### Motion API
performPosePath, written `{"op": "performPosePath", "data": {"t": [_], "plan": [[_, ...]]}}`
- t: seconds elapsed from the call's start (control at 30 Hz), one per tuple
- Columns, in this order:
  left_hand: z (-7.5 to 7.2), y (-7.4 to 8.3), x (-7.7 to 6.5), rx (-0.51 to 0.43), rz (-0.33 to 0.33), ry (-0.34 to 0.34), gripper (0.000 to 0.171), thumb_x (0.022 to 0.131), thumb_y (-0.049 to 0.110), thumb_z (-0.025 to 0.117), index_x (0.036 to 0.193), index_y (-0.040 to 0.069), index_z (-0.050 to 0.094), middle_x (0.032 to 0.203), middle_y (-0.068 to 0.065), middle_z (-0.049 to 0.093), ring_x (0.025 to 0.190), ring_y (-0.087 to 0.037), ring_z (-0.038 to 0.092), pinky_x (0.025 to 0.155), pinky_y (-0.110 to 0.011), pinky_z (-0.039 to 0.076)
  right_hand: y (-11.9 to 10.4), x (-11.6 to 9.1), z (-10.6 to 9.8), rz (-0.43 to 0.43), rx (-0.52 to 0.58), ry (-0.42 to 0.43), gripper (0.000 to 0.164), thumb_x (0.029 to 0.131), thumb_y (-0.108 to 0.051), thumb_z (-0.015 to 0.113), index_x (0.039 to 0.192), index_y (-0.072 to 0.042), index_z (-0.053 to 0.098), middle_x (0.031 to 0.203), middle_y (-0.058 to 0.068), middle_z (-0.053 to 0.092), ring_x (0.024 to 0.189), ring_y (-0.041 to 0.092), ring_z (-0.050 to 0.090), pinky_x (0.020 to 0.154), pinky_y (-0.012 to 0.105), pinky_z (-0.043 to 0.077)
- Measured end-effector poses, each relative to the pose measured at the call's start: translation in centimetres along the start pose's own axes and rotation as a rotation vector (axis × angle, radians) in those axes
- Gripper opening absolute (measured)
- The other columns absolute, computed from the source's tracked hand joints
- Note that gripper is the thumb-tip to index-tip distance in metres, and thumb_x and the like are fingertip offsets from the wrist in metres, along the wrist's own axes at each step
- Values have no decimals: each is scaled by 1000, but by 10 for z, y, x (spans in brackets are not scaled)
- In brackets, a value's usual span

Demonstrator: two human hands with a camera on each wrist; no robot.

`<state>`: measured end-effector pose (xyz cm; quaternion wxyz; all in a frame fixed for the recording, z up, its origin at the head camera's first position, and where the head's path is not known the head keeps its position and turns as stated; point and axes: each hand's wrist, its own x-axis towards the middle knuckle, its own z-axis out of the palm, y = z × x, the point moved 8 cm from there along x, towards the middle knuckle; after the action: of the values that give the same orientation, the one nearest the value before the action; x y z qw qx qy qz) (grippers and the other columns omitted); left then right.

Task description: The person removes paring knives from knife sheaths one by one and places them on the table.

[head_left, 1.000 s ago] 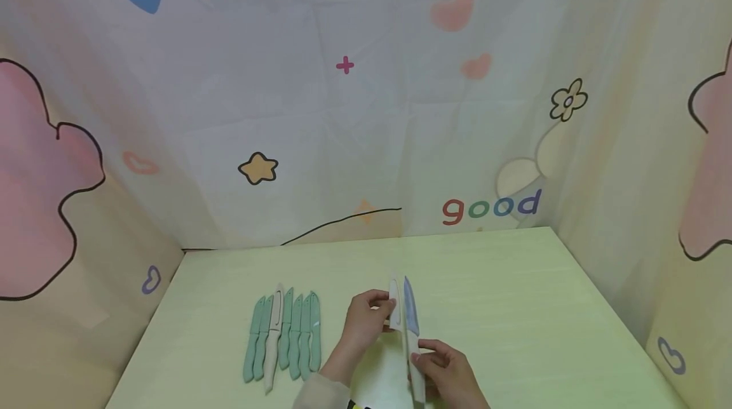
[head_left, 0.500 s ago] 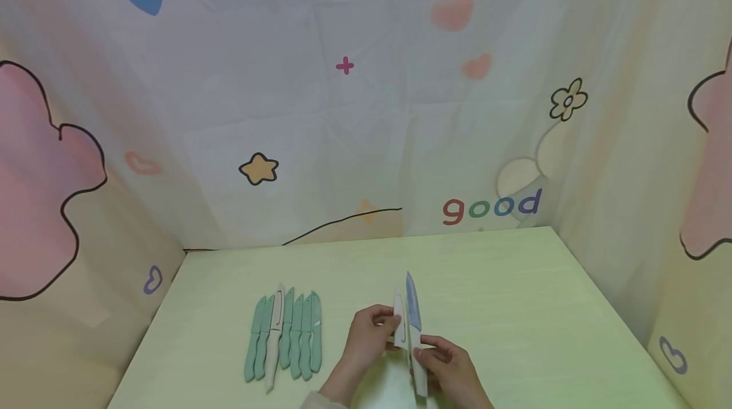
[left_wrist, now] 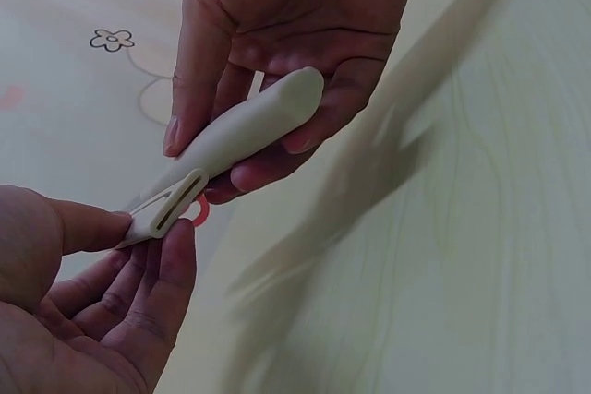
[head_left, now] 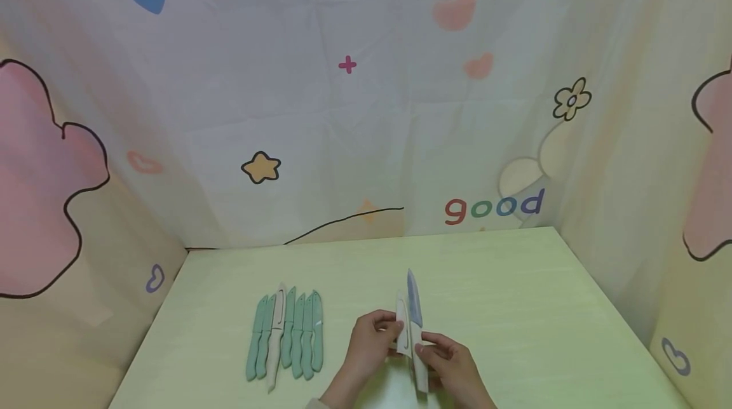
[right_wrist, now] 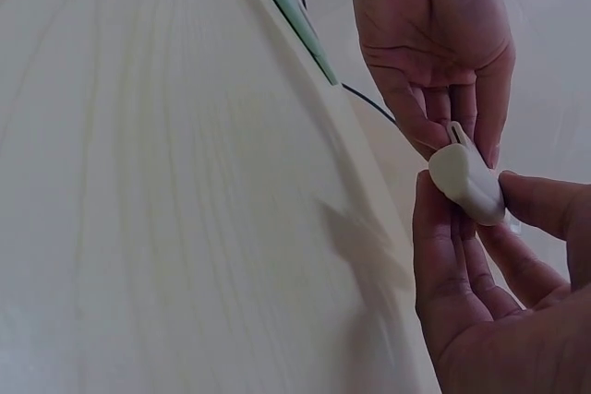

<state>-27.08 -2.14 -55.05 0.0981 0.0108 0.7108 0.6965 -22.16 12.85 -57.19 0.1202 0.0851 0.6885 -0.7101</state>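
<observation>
My left hand [head_left: 368, 340] pinches a white knife sheath [head_left: 403, 326] between thumb and fingers. Its slotted open end shows in the left wrist view, close beside the knife handle. In my right hand [head_left: 452, 364] is a knife [head_left: 419, 355] with an off-white handle and a bare bluish blade [head_left: 414, 298] that points away from me. Sheath and knife stand side by side over the table, the sheath on the left. From the right wrist view, the rounded butt of the handle [right_wrist: 466, 182] faces the camera, gripped by thumb and fingers.
On the left of the pale green table [head_left: 503, 295] lies a row of several green sheathed knives [head_left: 313, 333]. Among them is one off-white sheathed knife [head_left: 274, 352], reaching a little nearer to me. A patterned curtain [head_left: 320, 110] stands behind the table.
My left hand has moved toward me and slightly right with the sheath, drawing it closer alongside the knife. The right hand and knife have shifted only a little.
</observation>
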Motion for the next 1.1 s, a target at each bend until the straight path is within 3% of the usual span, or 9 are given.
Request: {"op": "performPosePath", "data": {"t": [0.6,0.9,1.1], "plan": [[4,-7,-5,-18,-1,-22,21,87,7,68,106,-3,67,87,-10,69,73,-21,65,56,-34,62,-9,3,-4,-47,-4,48,48,92,-22,67,130,5,54,104,14,70,83,26,65,62,39,61],[8,20,-22,-15,13,-44,23,87,-2,63,109,-9,64,88,-17,66,72,-23,66,59,-40,62,-9,6,-6,-29,9,42,47,91,-15,67,131,5,53,104,14,69,89,24,63,67,40,61],[9,4,-15,-22,-2,-60,26,88,-3,62,113,-7,63,93,-16,64,70,-26,67,61,-43,62,-5,9,-8,-9,-5,33,47,91,-12,67,132,5,52,106,15,69,89,25,63,67,40,61]]}}
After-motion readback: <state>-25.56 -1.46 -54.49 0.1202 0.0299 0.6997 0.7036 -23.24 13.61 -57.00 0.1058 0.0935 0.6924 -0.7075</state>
